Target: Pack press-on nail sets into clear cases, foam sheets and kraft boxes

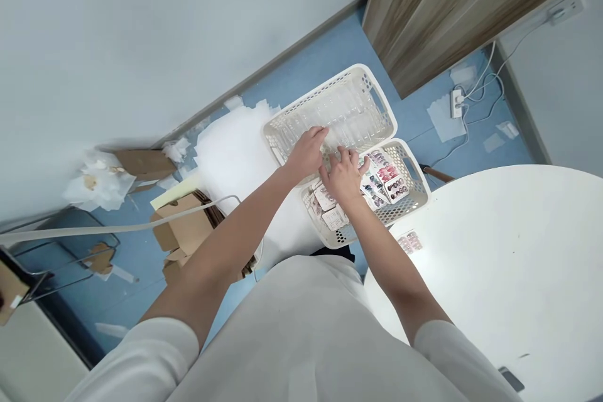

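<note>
Reaching into two baskets on the floor

Left hand (307, 152) lies flat, fingers spread, on clear trays (346, 114) in the upper basket (330, 89). Right hand (343, 176), fingers curled, seems to pinch a clear tray edge; grip unclear. Below it, lower basket (414, 169) holds nail-set packs (389, 179). White table (509, 251) on the right.

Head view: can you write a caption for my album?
Two hands reach into white baskets on a blue floor.
</note>
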### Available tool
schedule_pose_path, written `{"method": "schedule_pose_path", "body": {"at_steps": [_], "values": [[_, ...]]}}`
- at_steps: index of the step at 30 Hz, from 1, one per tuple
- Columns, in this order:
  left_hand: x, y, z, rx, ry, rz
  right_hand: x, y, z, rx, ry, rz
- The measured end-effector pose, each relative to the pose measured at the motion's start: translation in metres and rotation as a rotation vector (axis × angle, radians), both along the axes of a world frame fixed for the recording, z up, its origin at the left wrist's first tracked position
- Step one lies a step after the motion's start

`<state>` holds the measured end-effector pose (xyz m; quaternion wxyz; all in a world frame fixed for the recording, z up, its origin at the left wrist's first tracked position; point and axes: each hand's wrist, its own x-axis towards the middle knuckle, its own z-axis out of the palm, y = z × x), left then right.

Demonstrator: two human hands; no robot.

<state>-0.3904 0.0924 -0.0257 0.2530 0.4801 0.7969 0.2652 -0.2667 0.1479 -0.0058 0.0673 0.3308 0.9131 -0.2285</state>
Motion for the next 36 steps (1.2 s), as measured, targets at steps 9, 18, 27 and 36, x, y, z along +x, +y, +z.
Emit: {"method": "schedule_pose_path", "body": {"at_steps": [9,18,27,36], "values": [[-0.001,-0.004,-0.010,0.030,-0.014,0.017,-0.001,0.004,-0.012,-0.034,0.043,-0.010],[0.003,-0.025,0.028,0.179,-0.039,0.118,0.015,-0.001,0.019,-0.107,0.158,0.041],[0.059,-0.113,0.073,0.361,-0.598,0.375,0.077,-0.066,0.069,-0.330,0.679,-0.149],[0.143,-0.187,0.084,0.275,-1.095,0.287,0.160,-0.152,0.073,-0.548,0.828,-0.404]]}}
